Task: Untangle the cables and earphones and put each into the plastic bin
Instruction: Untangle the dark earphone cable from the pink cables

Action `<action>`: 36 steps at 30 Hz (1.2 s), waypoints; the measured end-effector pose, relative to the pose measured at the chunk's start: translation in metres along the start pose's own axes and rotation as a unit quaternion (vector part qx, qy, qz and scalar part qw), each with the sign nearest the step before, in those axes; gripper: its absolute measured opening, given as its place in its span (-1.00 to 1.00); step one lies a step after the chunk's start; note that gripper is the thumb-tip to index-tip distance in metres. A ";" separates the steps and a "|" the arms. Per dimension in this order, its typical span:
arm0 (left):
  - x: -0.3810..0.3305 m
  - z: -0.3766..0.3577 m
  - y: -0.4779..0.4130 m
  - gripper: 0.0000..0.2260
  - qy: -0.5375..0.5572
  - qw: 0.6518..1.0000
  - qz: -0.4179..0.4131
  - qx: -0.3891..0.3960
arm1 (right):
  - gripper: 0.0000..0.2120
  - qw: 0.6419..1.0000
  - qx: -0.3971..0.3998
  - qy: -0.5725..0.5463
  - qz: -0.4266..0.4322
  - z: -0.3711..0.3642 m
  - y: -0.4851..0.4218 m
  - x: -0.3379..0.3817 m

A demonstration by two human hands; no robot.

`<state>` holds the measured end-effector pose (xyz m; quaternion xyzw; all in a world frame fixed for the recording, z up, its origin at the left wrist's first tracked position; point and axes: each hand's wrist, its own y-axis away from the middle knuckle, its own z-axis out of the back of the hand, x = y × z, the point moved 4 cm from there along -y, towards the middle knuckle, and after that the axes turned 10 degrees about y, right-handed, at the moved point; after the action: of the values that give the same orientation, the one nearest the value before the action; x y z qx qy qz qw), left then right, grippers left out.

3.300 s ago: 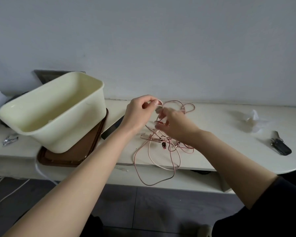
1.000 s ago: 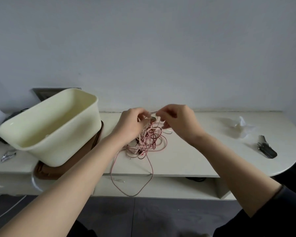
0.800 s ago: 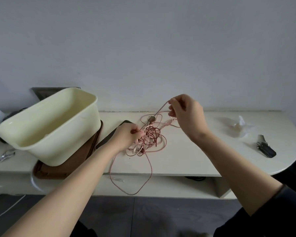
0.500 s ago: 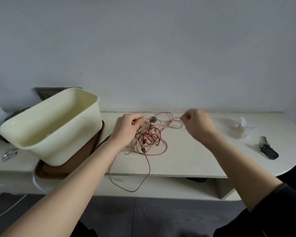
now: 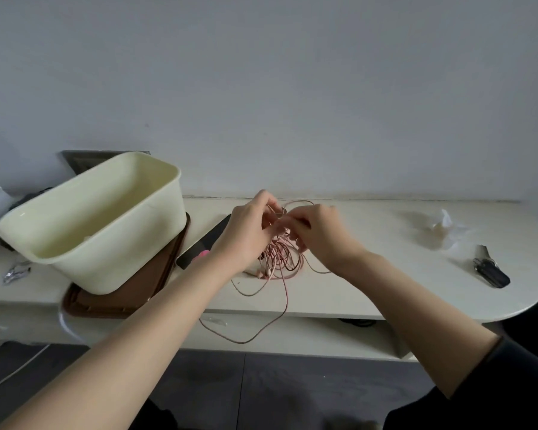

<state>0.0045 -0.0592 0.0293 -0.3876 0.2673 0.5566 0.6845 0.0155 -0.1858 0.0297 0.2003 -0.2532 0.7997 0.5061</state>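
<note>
My right hand [image 5: 319, 235] is closing back on my left hand [image 5: 246, 235], both pinching the cable tangle [image 5: 277, 263], so the plastic bin [image 5: 115, 268] at 9 o'clock is waiting.

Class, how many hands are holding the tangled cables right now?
2. The left hand pinches the cables from the tangle's left side. The right hand pinches them from its right side. No other hand is in view.

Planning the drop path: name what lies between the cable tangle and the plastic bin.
Head view: a black phone-like slab lies between the cable tangle and the plastic bin, partly behind the left hand.
</note>
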 end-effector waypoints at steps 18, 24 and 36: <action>0.053 0.003 0.005 -0.95 -0.092 0.988 0.115 0.039 | -0.80 0.954 -0.231 -0.127 -0.141 0.034 -0.001 -0.019; 0.044 0.008 0.005 -0.93 -0.068 0.995 0.076 -0.015 | -0.79 0.924 0.077 0.318 -0.197 0.011 0.008 -0.043; 0.021 -0.011 0.007 -0.92 -0.079 0.996 0.018 0.030 | -0.80 0.988 0.054 0.142 -0.023 -0.011 0.003 0.003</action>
<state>0.0035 -0.0558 0.0050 -0.3173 0.2356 0.5892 0.7047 0.0108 -0.1781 0.0220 0.1170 -0.1305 0.8208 0.5436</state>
